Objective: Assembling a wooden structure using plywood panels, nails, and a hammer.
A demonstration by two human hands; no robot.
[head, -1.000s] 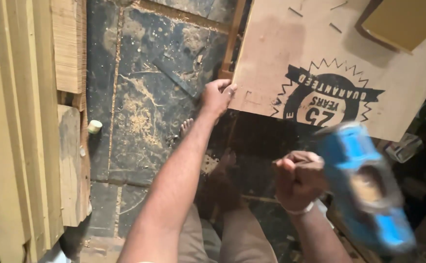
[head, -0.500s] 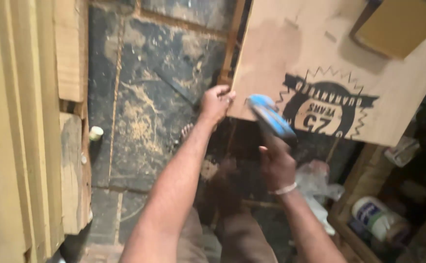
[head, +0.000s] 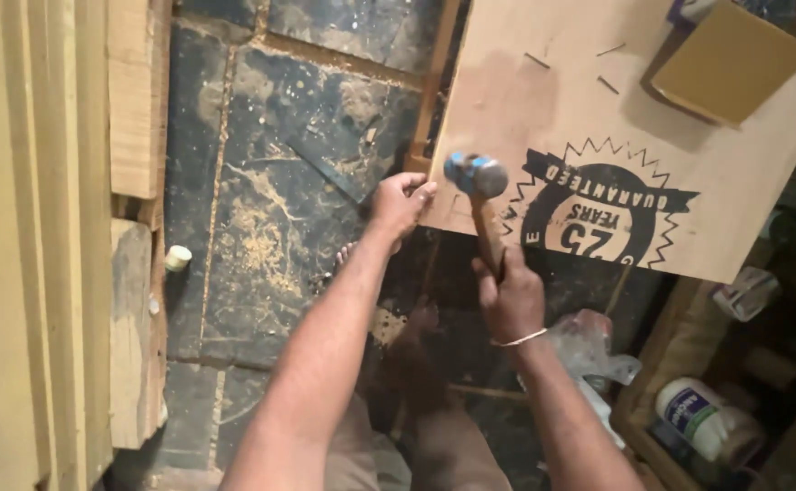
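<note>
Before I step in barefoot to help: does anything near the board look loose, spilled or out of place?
Yes. Sawdust is scattered over the dark stone floor, and loose nails lie on the plywood board near the hammer. A crumpled plastic bag sits beside the right hand.

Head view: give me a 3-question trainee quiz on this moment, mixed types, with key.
1. True or false: the right hand grips a hammer by its wooden handle.
2. Which corner-side of the plywood sheet does the left hand touch?
A. its near left edge
B. its far right corner
C. its centre
3. Fill in: the hammer head is coloured ____.

Key:
1. true
2. A
3. blue
</note>
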